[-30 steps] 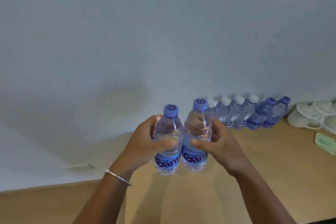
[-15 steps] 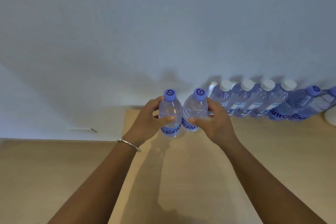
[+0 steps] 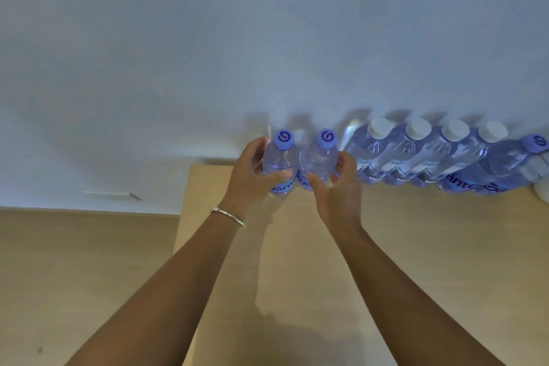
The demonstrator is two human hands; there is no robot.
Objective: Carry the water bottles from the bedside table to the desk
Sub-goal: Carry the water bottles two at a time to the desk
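Head view: two hands set a pair of water bottles at the back of a pale wooden desk (image 3: 297, 246), against a white wall (image 3: 208, 38).
Left grip: the left hand (image 3: 248, 180) wraps the left bottle (image 3: 280, 162), thumb across its front above the blue label, fingers curled behind it.
Right grip: the right hand (image 3: 338, 190) holds the right bottle (image 3: 318, 159), thumb on its front, fingertips curled round its far side.
Held pair: both bottles stand upright and touch each other, each with a purple cap; whether their bases rest on the desk cannot be told, the hands hide them.
Row of bottles (image 3: 430, 157): just right of the held pair, along the wall; four white-capped bottles come first, then purple-capped ones at the frame's right edge.
Bracelet (image 3: 228, 216): a thin silver band on the left wrist, below the held pair.
White object (image 3: 542, 192): right of the row, cut off by the frame's edge; cannot be identified.
Floor (image 3: 74, 276): tan, left of the held pair, beyond the desk's left edge.
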